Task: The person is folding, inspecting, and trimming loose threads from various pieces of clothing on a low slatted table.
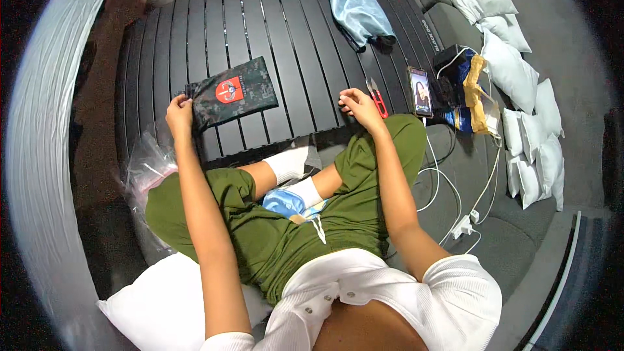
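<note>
A flat, dark camouflage fabric pouch (260, 91) with a red-orange shield emblem lies on the black slatted table. My left hand (180, 116) pinches its left edge between thumb and fingers. To the right, above the table's near edge, my right hand (359, 105) has its fingers curled together; anything between them is too small to make out. Just beyond that hand lies a pair of red-handled thread snips (376, 99), blades pointing away from me.
Light blue satin cloth (361, 14) lies crumpled on the far right of the table (296, 45). A phone (420, 93) stands at the right edge with a white cable (434, 156). Blue-and-yellow packaging (474, 91) sits beside it. Several white pillows (510, 68) line the right; clear plastic (146, 169) lies left.
</note>
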Available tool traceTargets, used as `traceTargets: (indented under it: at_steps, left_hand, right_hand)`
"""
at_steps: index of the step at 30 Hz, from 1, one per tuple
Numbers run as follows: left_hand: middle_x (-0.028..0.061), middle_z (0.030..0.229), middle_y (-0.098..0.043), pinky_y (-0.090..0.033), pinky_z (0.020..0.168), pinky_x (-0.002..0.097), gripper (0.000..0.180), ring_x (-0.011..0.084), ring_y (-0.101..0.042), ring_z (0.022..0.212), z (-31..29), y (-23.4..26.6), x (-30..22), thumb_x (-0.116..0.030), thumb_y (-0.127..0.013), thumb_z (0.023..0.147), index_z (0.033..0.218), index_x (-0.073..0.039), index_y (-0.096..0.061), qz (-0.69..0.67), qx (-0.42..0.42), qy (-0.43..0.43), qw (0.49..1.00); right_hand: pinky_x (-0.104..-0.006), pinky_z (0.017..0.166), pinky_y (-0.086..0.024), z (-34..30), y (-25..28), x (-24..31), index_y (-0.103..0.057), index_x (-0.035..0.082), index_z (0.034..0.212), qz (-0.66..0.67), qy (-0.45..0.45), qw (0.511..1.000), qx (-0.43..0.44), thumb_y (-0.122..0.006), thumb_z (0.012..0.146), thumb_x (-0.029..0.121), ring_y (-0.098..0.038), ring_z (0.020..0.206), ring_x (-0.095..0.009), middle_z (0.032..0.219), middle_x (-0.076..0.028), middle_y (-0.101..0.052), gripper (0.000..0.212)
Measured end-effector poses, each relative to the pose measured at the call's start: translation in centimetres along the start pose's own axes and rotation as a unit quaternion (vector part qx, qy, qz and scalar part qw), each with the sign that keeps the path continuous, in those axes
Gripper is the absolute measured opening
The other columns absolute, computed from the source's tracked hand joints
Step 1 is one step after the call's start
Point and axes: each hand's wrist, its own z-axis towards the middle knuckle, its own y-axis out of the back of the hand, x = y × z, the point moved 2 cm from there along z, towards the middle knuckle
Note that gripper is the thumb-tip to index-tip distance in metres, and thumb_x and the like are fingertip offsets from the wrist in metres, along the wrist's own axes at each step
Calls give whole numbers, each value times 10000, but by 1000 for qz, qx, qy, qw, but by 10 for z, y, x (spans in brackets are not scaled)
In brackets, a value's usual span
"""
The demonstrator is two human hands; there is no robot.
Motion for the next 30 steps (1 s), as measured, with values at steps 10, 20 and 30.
traceTargets:
  at_steps: [10, 20, 30]
  left_hand:
    - [118, 860, -654, -462, 767, 325, 306, 251, -625, 828, 3, -3, 11, -236, -650, 718, 966, -57, -636, -13, -16, 7, 1000]
    - [120, 876, -655, -457, 747, 297, 271, 211, -625, 811, 9, -9, 26, -228, -633, 739, 931, -39, -654, -99, -2, 62, 993]
    - [131, 930, -642, -443, 785, 300, 287, 224, -609, 877, 6, -11, 22, -216, -586, 775, 987, -26, -623, -141, 3, 28, 990]
  right_hand:
    - [-190, 603, -410, 2, -1, -1, -533, 50, 1028, -22, -5, 999, 23, -529, 856, 225, -531, 703, -61, 858, -13, -592, 246]
    - [-227, 630, -458, 5, -2, -4, -575, 4, 958, -11, 11, 1000, 1, -575, 819, 200, -571, 680, -101, 793, -55, -618, 241]
    - [-215, 623, -444, 2, -1, 0, -559, 16, 992, -15, 1, 1000, 14, -548, 838, 180, -554, 688, -84, 826, -36, -605, 225]
